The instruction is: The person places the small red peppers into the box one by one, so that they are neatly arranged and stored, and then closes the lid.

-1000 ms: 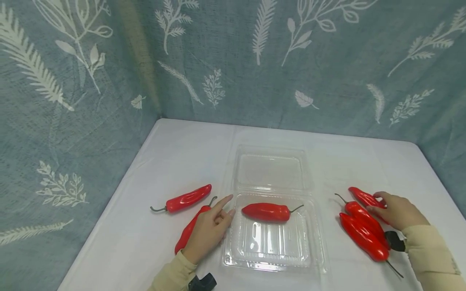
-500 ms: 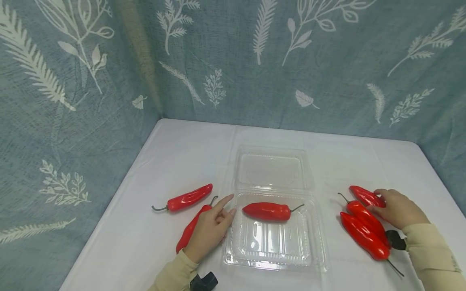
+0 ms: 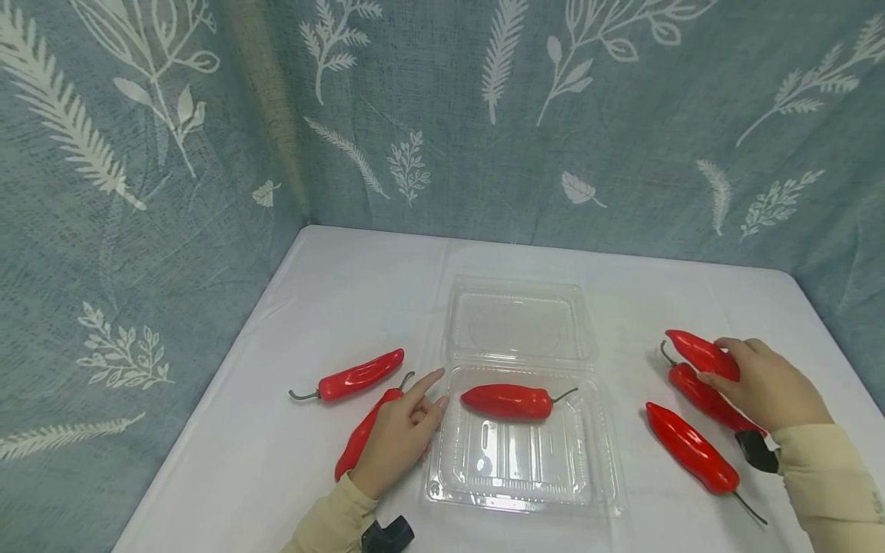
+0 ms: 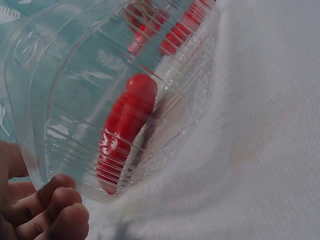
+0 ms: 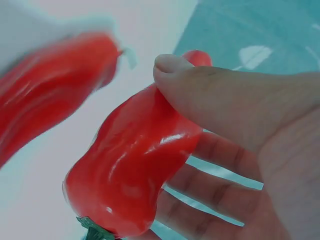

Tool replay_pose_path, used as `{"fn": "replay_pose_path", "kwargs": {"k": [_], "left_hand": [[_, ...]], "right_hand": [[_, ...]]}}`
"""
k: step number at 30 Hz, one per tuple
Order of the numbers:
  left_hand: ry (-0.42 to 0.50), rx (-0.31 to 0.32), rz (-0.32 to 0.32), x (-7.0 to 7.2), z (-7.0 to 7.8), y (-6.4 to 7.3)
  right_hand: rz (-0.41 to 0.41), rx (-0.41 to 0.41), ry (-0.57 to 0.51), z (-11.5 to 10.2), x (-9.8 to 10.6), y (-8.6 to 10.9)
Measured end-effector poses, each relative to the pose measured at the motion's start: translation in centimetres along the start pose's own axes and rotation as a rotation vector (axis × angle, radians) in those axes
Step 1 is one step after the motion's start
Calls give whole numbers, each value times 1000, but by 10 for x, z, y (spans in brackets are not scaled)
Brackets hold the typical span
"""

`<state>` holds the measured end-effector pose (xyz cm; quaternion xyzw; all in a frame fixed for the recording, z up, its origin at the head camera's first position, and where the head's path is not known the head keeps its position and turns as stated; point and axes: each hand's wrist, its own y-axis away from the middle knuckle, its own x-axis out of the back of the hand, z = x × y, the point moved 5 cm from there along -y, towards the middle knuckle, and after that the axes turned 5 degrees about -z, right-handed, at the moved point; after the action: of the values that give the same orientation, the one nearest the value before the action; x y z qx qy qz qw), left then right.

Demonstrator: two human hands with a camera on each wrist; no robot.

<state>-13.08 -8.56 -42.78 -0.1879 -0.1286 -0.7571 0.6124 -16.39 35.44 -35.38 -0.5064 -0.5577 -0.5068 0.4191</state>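
My right hand (image 3: pixel 777 388) pinches a red pepper (image 5: pixel 135 160) between thumb and fingers; its green stem end points down in the right wrist view. Just below that hand, another red pepper (image 3: pixel 712 399) lies partly hidden by the wrist, and a third red pepper (image 3: pixel 691 449) lies nearer the front. My left hand (image 3: pixel 397 434) rests at the left edge of a clear hinged plastic box (image 3: pixel 515 480), index finger extended to the rim and other fingers loosely bent. Inside the box lies one red pepper (image 3: pixel 508 402), also visible through the plastic in the left wrist view.
Left of the box lies a long red pepper (image 3: pixel 359 376); another red pepper (image 3: pixel 366 430) is partly under my left hand. The box's lid (image 3: pixel 515 319) lies folded back behind its base. A patterned blue-green cloth (image 3: pixel 449 153) hangs behind the white tabletop (image 3: pixel 387 261).
My right hand has lifted the pepper and moved slightly back. The pepper beneath it has shifted away from the front one. My left hand stays at the box.
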Motion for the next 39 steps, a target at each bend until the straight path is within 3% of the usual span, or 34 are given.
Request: {"fn": "replay_pose_path", "kwargs": {"k": [11,20,32,39], "left_hand": [[15,12,-10,0,0,0],[26,13,-17,-1,-2,1],[43,30,-34,1,-2,2],[44,41,-40,2,-3,3]], "right_hand": [[98,143,14,-57,29,20],[239,385,63,-104,41,40],[247,601,107,-166,24,55],[170,701,121,-196,1,58]]}}
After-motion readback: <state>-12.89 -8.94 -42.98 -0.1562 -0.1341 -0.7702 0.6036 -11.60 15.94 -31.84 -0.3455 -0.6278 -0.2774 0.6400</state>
